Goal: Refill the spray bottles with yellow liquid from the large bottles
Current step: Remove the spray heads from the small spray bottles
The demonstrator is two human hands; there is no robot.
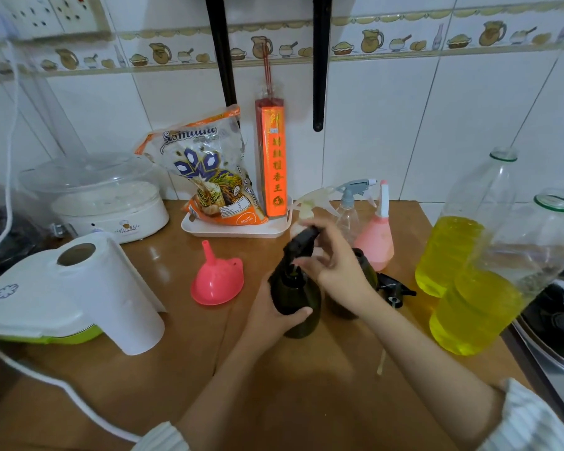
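The tall orange box (273, 161) ends in the characters 香王 (upper ones blurred); other print is unreadable.

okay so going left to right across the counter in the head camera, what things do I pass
paper towel roll → pink funnel → dark spray bottle gripped by the left hand, with the right hand on its black spray head → loose black spray head → two large bottles of yellow liquid

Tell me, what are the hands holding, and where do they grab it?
The left hand grips the dark spray bottle round its body. The right hand holds the black spray head at the bottle's neck.
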